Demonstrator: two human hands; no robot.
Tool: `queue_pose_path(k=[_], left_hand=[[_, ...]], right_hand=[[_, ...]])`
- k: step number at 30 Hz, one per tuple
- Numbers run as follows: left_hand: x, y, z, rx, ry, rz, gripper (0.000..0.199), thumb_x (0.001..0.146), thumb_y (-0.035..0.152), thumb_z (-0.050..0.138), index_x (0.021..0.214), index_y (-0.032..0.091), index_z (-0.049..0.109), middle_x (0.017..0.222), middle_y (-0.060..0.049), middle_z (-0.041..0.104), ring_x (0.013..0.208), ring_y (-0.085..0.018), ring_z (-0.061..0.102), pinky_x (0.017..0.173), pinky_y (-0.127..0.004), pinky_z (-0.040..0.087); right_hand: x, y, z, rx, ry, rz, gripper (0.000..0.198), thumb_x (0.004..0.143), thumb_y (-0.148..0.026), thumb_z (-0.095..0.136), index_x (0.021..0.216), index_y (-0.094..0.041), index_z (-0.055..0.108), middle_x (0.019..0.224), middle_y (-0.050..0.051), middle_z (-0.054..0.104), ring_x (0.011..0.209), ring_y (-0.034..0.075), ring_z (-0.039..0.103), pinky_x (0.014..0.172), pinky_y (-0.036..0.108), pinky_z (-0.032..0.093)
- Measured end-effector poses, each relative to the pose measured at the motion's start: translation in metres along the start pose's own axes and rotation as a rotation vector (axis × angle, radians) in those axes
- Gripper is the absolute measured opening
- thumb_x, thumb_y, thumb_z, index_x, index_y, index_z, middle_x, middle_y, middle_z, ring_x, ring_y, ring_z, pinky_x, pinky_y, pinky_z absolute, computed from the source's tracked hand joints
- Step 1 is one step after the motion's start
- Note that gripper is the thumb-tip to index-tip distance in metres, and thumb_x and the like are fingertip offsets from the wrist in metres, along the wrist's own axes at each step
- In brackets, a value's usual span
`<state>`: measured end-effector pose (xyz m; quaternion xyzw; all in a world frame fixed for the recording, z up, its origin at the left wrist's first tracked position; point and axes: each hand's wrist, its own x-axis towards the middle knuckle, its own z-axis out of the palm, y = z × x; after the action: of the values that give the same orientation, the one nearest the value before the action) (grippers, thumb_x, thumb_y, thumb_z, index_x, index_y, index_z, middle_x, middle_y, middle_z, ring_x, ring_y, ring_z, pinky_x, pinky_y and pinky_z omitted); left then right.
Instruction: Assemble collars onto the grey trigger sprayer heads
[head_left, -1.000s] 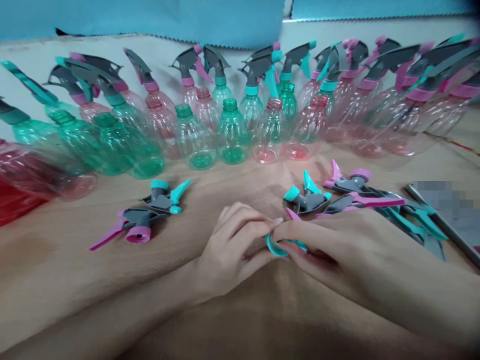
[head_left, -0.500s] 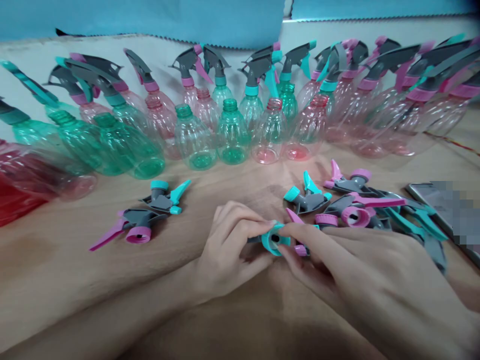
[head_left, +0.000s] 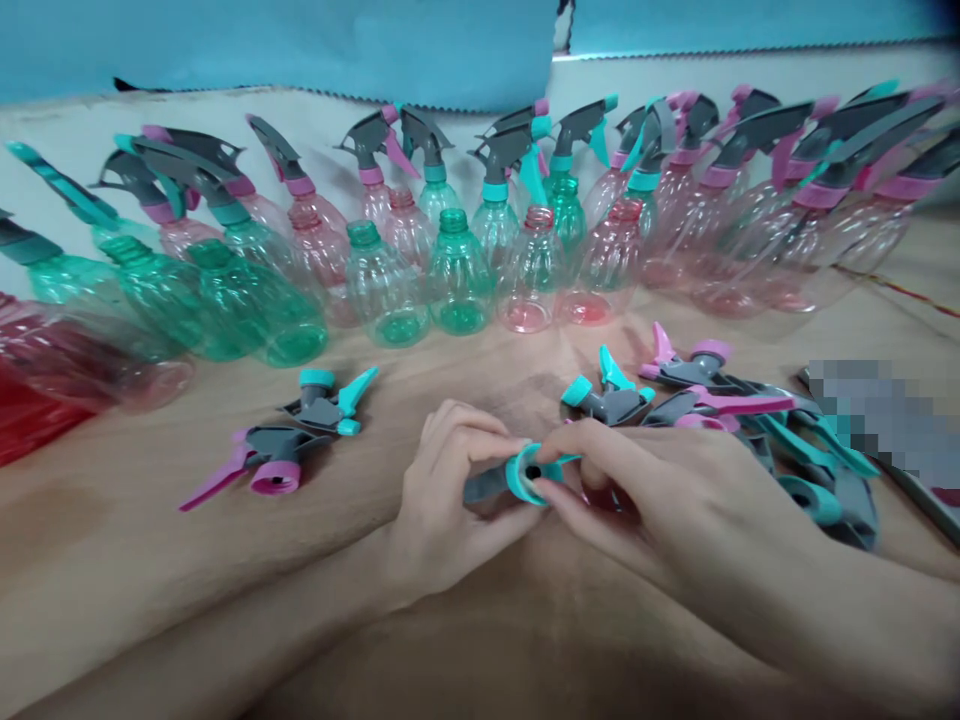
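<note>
Between my two hands is a grey spray trigger head with a turquoise collar [head_left: 517,476], its collar opening turned toward me. My left hand [head_left: 457,490] is closed around the grey body, fingers over the top and thumb below. My right hand [head_left: 637,490] pinches the collar's rim with thumb and index finger; whether a small part sits between those fingertips is hidden. Left of my hands lie a pink-and-grey trigger head [head_left: 276,476] and a turquoise-and-grey one [head_left: 319,405]. More trigger heads, such as a turquoise one [head_left: 611,400], lie beyond my right hand.
Open-necked bottles, including a green one [head_left: 460,290] and a pink one [head_left: 531,285], stand in a row behind. Bottles with trigger heads fitted [head_left: 495,190] line the wall. A flat device, partly blurred [head_left: 900,430], lies at the right. Red plastic [head_left: 30,420] is at the left edge.
The trigger head's collar has shifted slightly left and turned, showing more of the grey body. My right hand has moved left with it, fingertips still at the collar.
</note>
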<state>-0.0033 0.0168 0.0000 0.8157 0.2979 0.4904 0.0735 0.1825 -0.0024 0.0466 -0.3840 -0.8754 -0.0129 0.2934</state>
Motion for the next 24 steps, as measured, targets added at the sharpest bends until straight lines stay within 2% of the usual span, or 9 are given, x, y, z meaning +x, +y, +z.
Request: queue_pose_path(k=[3,5,7,9,13,16,20,22,24], left_hand=[[0.000,0.000,0.000,-0.027,0.007,-0.011,0.028,0.081,0.029,0.072,0.100,0.019,0.053,0.086,-0.004,0.057,0.078,-0.018,0.057,0.066,-0.033,0.046],[-0.002,-0.002,0.000,-0.039,0.028,-0.011,0.030,0.082,0.035,0.071,0.100,0.019,0.054,0.088,-0.004,0.056,0.078,-0.018,0.056,0.067,-0.033,0.046],[-0.003,-0.004,0.000,-0.050,0.047,-0.003,0.031,0.082,0.035,0.072,0.101,0.019,0.054,0.089,-0.004,0.055,0.079,-0.017,0.055,0.068,-0.033,0.046],[-0.005,-0.006,0.000,-0.075,0.067,0.029,0.031,0.082,0.037,0.071,0.102,0.021,0.053,0.089,-0.003,0.056,0.078,-0.017,0.055,0.069,-0.033,0.046],[-0.006,-0.008,0.002,-0.093,0.072,0.089,0.032,0.086,0.049,0.062,0.101,0.022,0.052,0.085,-0.002,0.056,0.075,-0.017,0.054,0.067,-0.034,0.046],[-0.005,-0.006,0.002,-0.030,0.056,0.072,0.032,0.086,0.044,0.064,0.104,0.022,0.050,0.088,-0.003,0.055,0.077,-0.018,0.055,0.067,-0.035,0.047],[-0.003,-0.002,0.001,0.018,0.037,-0.008,0.045,0.075,0.029,0.073,0.110,0.021,0.046,0.095,-0.006,0.055,0.087,-0.022,0.056,0.072,-0.039,0.049],[-0.001,-0.001,0.001,0.020,0.034,-0.067,0.045,0.074,0.025,0.072,0.110,0.021,0.045,0.097,-0.006,0.055,0.091,-0.022,0.056,0.075,-0.039,0.050],[-0.001,-0.001,0.001,0.029,0.027,-0.109,0.041,0.077,0.023,0.069,0.110,0.020,0.046,0.098,-0.006,0.055,0.091,-0.021,0.057,0.075,-0.038,0.051]], right_hand=[[0.003,0.007,-0.005,0.165,-0.052,0.007,0.016,0.093,-0.031,0.052,0.088,-0.017,0.058,0.071,-0.001,0.061,0.061,0.012,0.057,0.051,0.023,0.039],[0.004,0.009,-0.006,0.180,-0.038,0.008,0.025,0.091,-0.040,0.057,0.095,-0.016,0.058,0.086,0.004,0.063,0.078,0.016,0.059,0.062,0.026,0.044],[0.004,0.009,-0.003,0.177,-0.026,-0.002,0.038,0.087,-0.047,0.059,0.103,-0.013,0.058,0.094,0.007,0.063,0.086,0.019,0.058,0.070,0.029,0.044],[0.004,0.008,0.001,0.196,-0.035,-0.030,0.036,0.088,-0.046,0.059,0.102,-0.012,0.059,0.090,0.006,0.063,0.083,0.019,0.057,0.071,0.031,0.043],[0.005,0.004,0.005,0.237,-0.030,-0.086,0.017,0.091,-0.031,0.057,0.088,-0.014,0.062,0.074,0.001,0.064,0.071,0.017,0.056,0.073,0.033,0.041],[0.006,0.004,0.000,0.227,-0.046,-0.079,0.012,0.090,-0.026,0.057,0.088,-0.015,0.062,0.076,0.001,0.066,0.074,0.017,0.058,0.082,0.035,0.040],[0.009,0.013,-0.019,0.106,-0.106,-0.020,0.009,0.087,-0.024,0.058,0.094,-0.021,0.062,0.087,-0.001,0.069,0.089,0.018,0.062,0.093,0.038,0.038],[0.008,0.023,-0.034,0.012,-0.069,0.009,0.010,0.088,-0.030,0.057,0.095,-0.024,0.062,0.088,-0.002,0.070,0.090,0.019,0.063,0.095,0.039,0.038],[0.003,0.036,-0.050,-0.128,-0.029,0.058,0.019,0.091,-0.039,0.052,0.096,-0.024,0.062,0.092,0.002,0.072,0.092,0.021,0.065,0.095,0.042,0.039]])
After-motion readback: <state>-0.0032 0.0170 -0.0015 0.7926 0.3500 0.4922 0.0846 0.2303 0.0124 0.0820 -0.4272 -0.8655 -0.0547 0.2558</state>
